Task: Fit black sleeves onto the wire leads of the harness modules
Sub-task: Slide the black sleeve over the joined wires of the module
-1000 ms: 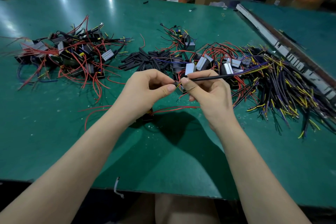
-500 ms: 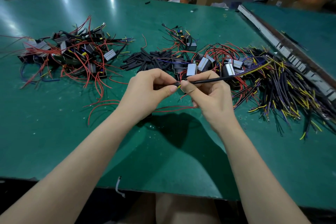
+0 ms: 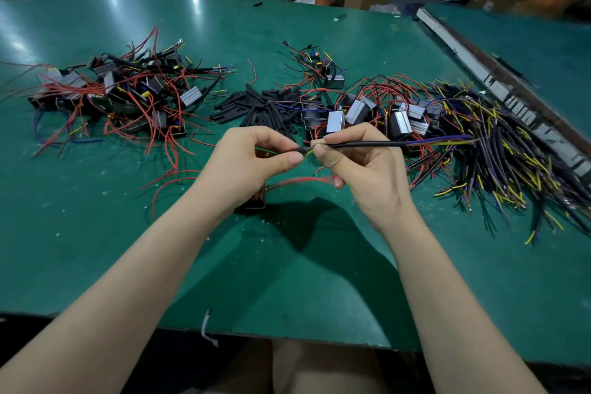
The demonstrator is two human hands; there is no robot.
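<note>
My left hand (image 3: 252, 163) pinches a short black sleeve (image 3: 300, 149) between thumb and fingers, with a thin green wire showing beside it. My right hand (image 3: 358, 163) pinches a long black cable (image 3: 367, 144) whose yellow and blue leads fan out to the right; its near yellow lead sits at the sleeve's mouth. Both hands hover above the green table (image 3: 287, 265). A small module (image 3: 256, 200) with red leads (image 3: 297, 181) lies under my left wrist, partly hidden. Loose black sleeves (image 3: 262, 105) lie in a heap behind my hands.
A tangle of modules with red wires (image 3: 121, 96) lies at the left. More silver-faced modules (image 3: 364, 112) sit behind my right hand. A big pile of black cables with yellow tips (image 3: 511, 153) spreads at the right, beside a metal rail (image 3: 499, 83).
The view has shifted slightly. My hands have stayed together at the same spot; the cable's near end now shows a bit of yellow lead between the fingertips.
</note>
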